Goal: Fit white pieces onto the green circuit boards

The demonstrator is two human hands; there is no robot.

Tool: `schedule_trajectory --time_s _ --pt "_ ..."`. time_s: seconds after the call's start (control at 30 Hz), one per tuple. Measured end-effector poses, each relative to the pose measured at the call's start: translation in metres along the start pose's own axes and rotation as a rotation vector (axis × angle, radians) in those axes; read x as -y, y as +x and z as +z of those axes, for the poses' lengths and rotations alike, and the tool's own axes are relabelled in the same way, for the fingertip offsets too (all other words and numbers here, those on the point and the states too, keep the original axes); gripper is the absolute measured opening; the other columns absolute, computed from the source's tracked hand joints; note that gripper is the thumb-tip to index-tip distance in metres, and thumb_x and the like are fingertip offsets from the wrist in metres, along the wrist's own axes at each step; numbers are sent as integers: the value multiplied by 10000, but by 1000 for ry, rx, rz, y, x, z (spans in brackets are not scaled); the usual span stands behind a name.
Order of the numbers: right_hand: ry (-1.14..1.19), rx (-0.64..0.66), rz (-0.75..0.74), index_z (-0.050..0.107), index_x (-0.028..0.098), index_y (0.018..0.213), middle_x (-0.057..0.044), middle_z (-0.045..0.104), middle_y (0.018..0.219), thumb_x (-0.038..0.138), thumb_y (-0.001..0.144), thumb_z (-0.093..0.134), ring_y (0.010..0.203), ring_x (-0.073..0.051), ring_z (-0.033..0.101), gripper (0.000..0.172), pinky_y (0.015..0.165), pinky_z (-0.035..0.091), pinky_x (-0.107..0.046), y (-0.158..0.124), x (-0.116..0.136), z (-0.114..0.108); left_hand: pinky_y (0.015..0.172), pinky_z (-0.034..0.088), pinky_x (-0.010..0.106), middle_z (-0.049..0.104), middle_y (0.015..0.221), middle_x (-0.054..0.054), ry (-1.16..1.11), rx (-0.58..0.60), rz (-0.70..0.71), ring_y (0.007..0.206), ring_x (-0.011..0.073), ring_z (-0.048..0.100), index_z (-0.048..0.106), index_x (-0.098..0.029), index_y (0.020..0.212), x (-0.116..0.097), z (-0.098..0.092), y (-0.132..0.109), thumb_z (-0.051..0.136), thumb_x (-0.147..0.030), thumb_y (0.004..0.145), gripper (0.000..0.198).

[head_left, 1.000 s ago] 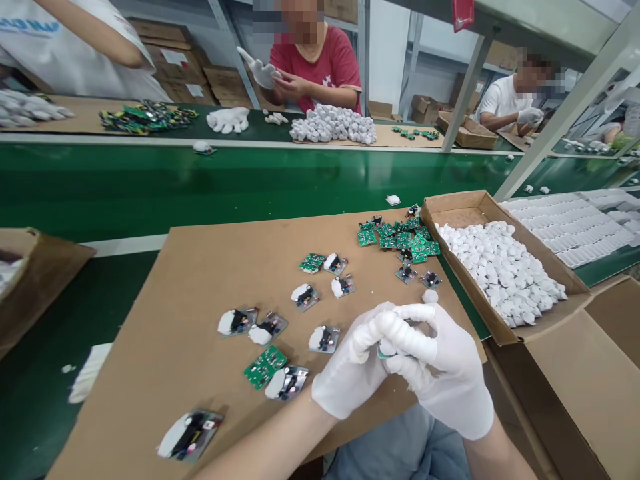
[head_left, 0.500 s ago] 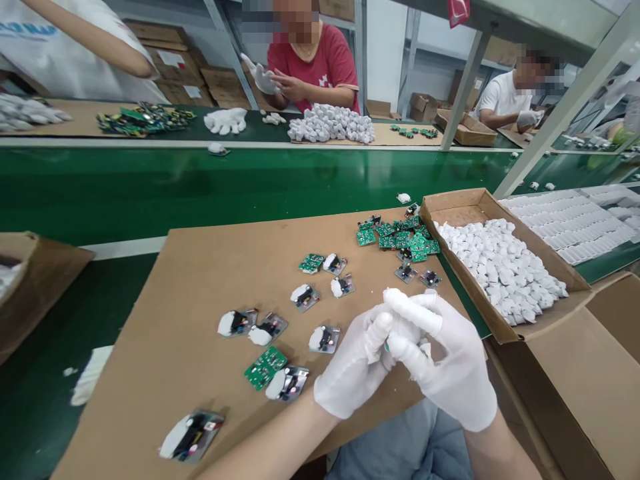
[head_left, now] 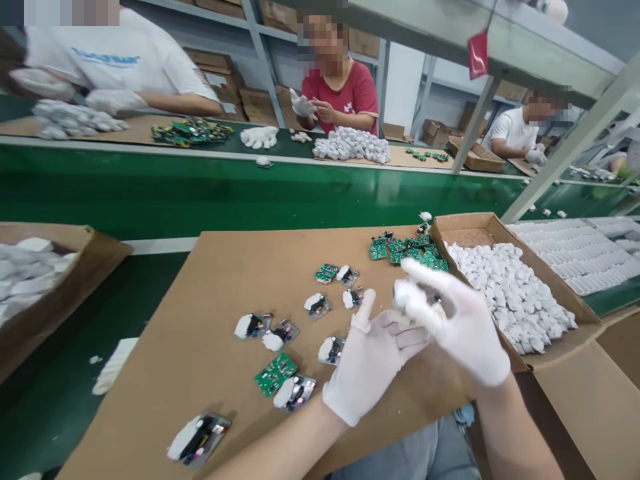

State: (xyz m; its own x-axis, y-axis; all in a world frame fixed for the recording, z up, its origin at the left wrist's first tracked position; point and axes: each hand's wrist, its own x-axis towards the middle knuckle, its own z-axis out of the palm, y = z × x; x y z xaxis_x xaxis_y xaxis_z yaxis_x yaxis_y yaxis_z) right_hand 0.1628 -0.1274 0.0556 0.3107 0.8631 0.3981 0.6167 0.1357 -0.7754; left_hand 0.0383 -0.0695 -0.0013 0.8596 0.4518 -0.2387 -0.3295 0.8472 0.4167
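Both my hands wear white gloves, above a brown cardboard sheet (head_left: 210, 280). My left hand (head_left: 375, 357) is open, palm turned up, thumb raised and apart from the fingers; it holds nothing. Just right of it, my right hand (head_left: 450, 313) pinches a small white-wrapped piece (head_left: 404, 293); motion blur hides its details. Several circuit boards with white pads, such as one near the front (head_left: 199, 440), are spread on the sheet left of my hands. A green circuit board (head_left: 276, 375) lies component side down among them. Behind my right hand is a pile of green circuit boards (head_left: 400, 250).
At the right stands a cardboard box (head_left: 443, 230) of white wrapped pieces, with white trays (head_left: 570, 250) behind. Another box (head_left: 107, 250) is at left. A green conveyor belt (head_left: 300, 200) runs across, with co-workers (head_left: 345, 87) beyond it. A slanted metal post (head_left: 565, 140) rises at right.
My hands have come apart. The left has opened, while the right has lifted the white-wrapped piece away from it. The view has shifted slightly to the left and up.
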Motion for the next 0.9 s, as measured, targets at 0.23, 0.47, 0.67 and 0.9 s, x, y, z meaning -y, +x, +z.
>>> schedule_trajectory --time_s 0.23,0.47,0.67,0.9 --pt "-316 22 214 592 121 1277 -100 705 1096 343 984 538 875 -172 688 372 850 560 -359 179 -68 35 985 477 474 776 823 122 -4 -62 34 803 279 715 740 -139 646 -12 -9 5 765 -595 695 459" --pt "-472 218 238 628 151 1132 -67 658 1123 361 953 603 961 -200 661 277 843 568 -396 223 -116 45 984 488 453 763 857 108 127 -101 140 829 254 713 682 -154 674 -20 -20 8 747 -500 753 361" --pt "-571 80 271 600 149 1200 -69 669 1097 398 976 556 959 -202 665 338 876 550 -421 211 -117 -63 886 502 402 723 979 79 601 -384 469 856 237 688 659 -172 944 -28 -18 13 639 -433 793 302" --pt "-654 -49 411 633 138 1104 -56 675 1033 388 968 573 906 -186 669 290 824 565 -389 133 -146 -161 767 450 406 694 774 65 1642 -259 134 801 309 654 704 -241 1046 -37 14 -19 690 -336 683 375"
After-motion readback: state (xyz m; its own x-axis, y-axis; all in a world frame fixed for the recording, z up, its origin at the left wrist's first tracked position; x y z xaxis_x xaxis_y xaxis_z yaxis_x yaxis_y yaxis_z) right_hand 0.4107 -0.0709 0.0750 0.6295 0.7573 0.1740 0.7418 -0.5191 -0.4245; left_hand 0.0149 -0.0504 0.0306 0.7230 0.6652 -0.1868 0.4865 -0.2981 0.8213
